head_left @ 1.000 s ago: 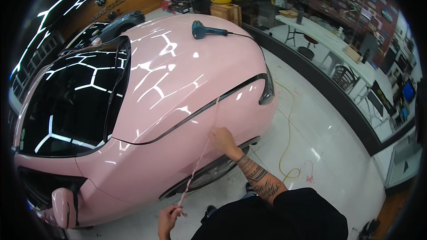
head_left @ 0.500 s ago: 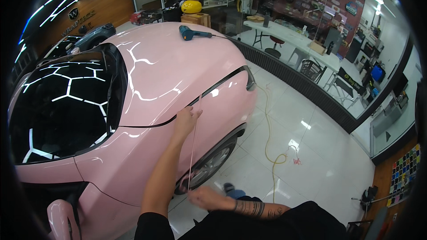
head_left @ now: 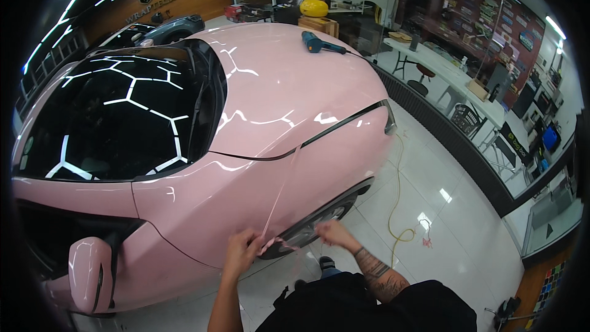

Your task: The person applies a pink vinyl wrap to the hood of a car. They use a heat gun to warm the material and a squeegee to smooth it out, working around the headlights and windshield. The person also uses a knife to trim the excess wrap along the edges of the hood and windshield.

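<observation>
A thin strip of pink vinyl film (head_left: 279, 195) runs taut from the hood seam of the pink car (head_left: 258, 114) down to my left hand (head_left: 241, 252). My left fingers pinch it beside the front fender, and its loose, twisted end dangles past them towards the wheel (head_left: 304, 233). Away to the right, my right hand (head_left: 336, 233) is closed in front of the wheel arch, apart from the strip; whatever it may hold is hidden. A dark seam (head_left: 252, 157) parts the hood from the fender and widens towards the headlight.
On the hood lies a blue-green heat gun (head_left: 319, 43) with its cord trailing off the far edge. A yellow hose (head_left: 393, 209) loops over the tiled floor near a pink scrap (head_left: 427, 243). The side mirror (head_left: 90, 273) juts out at lower left.
My left hand has come down from the hood seam to the fender, drawing the strip. My right hand has moved away from the strip, up and to the right. The view has shifted left.
</observation>
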Demonstrator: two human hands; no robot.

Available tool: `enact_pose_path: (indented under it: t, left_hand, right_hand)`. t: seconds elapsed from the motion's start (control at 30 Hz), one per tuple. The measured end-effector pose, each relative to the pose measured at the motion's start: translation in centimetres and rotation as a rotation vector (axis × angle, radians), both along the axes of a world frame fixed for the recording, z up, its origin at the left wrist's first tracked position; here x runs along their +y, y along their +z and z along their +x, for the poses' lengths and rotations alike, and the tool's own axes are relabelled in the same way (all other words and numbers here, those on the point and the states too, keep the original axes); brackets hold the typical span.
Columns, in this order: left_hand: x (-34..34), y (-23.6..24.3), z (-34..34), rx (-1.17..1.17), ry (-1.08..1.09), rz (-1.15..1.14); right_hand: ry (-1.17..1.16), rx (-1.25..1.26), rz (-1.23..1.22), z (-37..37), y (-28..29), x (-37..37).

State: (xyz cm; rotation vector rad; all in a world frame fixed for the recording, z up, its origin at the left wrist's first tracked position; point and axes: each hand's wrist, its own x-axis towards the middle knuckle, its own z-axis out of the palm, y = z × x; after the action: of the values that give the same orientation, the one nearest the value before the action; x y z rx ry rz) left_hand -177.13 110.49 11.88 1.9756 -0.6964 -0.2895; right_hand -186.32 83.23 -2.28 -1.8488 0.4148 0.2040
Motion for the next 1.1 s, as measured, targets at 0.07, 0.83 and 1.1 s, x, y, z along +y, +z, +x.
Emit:
enact_pose_path:
  t: [0.07,0.83,1.1]
  left_hand:
    - [3.3,1.0,-1.8,-0.033,0.002,0.039]
    - [18.4,1.1,-4.6,0.040,0.598,-0.356]
    - [1.4,4.7,11.2,-0.869,0.253,0.100]
  right_hand:
    - [-0.178,-0.267,-0.212,3.1,1.5,-2.3]
    - [-0.067,-0.821,-0.059,16.2,15.1,15.0]
    - [0.061,-0.875,-0.096,18.3,18.0,16.8]
